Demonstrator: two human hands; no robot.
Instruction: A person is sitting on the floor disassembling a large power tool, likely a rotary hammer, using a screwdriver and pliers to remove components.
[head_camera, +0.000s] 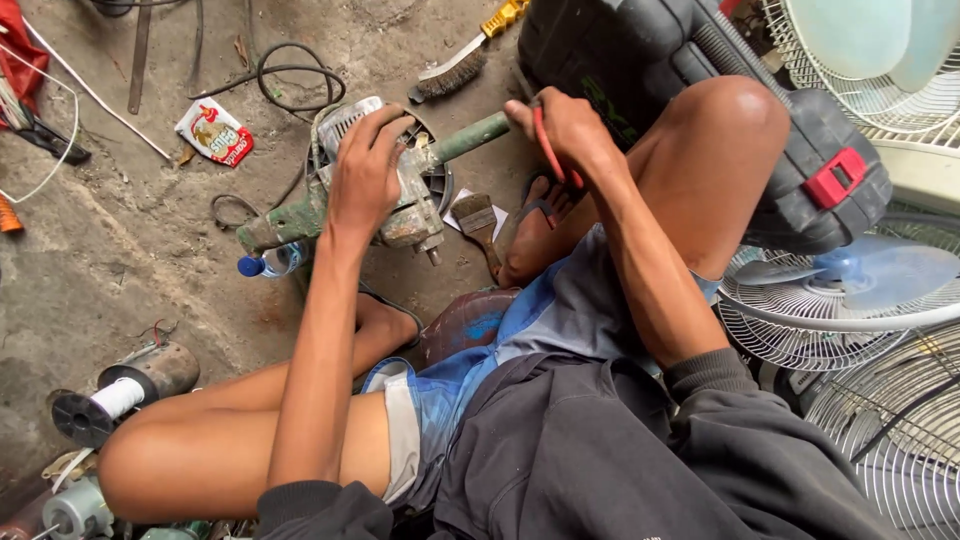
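Nearest to the camera are the person's dark sleeves and bent bare legs, in blue and grey shorts; the person sits low on the concrete floor. The left hand lies on top of a worn, dirty power tool, fingers curled over its grey housing and gripping it. This tool rests on the floor, just past the left knee, in the middle of the scene. A green handle sticks out of it to the right. The right hand is closed around a thin red tool and touches the end of that green handle.

Just beside the power tool on the near right side lies a paintbrush on a piece of paper. A wire brush with a yellow handle lies farther away. To the left are a red and white packet, a black cable and a small bottle with a blue cap. A motor rotor lies near left. On the right stand a dark plastic case with a red latch, and several white fan grilles.
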